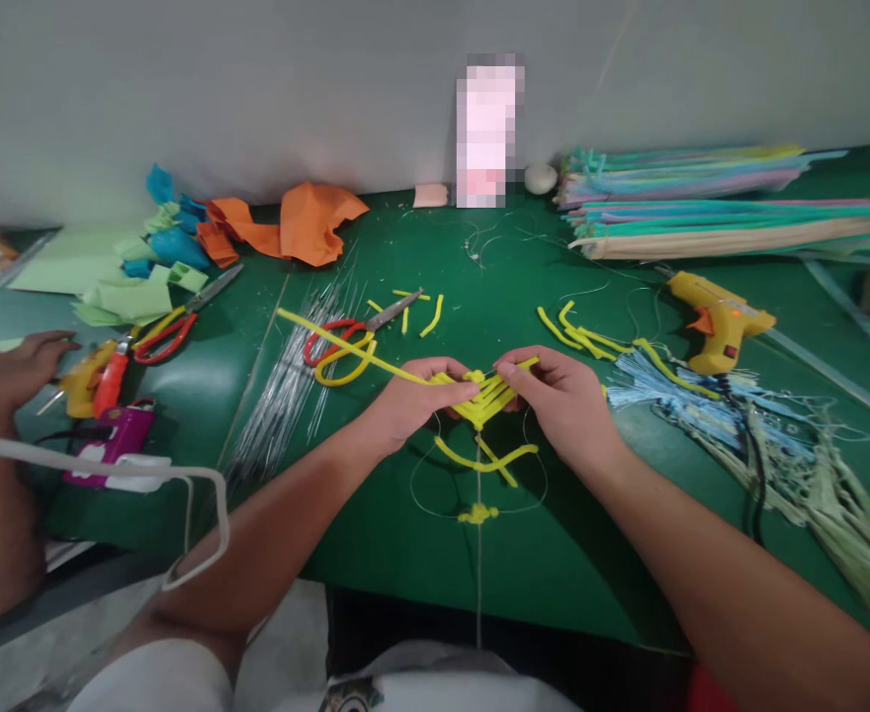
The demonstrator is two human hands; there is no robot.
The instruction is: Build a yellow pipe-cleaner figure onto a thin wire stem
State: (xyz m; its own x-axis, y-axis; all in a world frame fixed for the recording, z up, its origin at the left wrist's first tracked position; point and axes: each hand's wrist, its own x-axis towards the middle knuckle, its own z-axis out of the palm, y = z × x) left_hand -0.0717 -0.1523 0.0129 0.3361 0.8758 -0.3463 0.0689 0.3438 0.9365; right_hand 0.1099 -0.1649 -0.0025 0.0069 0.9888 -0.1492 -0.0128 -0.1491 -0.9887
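A layered V-shaped piece of yellow pipe cleaners (483, 403) is held up between both hands over the green table. My left hand (416, 400) is closed on its left side, the thumb lying across the strands. Opposite it, my right hand (554, 391) pinches the right strands between thumb and fingers. One long yellow pipe cleaner (346, 346) runs from my left hand up and left, across red-and-yellow scissors (342, 346). Below the piece are loose yellow pipe cleaner bits (486, 457) and a wire stem (478, 574) with a small yellow knot (478, 514) on it.
Right: a yellow glue gun (717, 321), blue tassels (709, 396) and pipe cleaner bundles (732, 227). Left: thin wires (287, 386), orange paper (320, 222), another pair of scissors (172, 331), and a co-worker's hand (24, 371) by a second glue gun (86, 381). A white cable (205, 473) crosses my left forearm.
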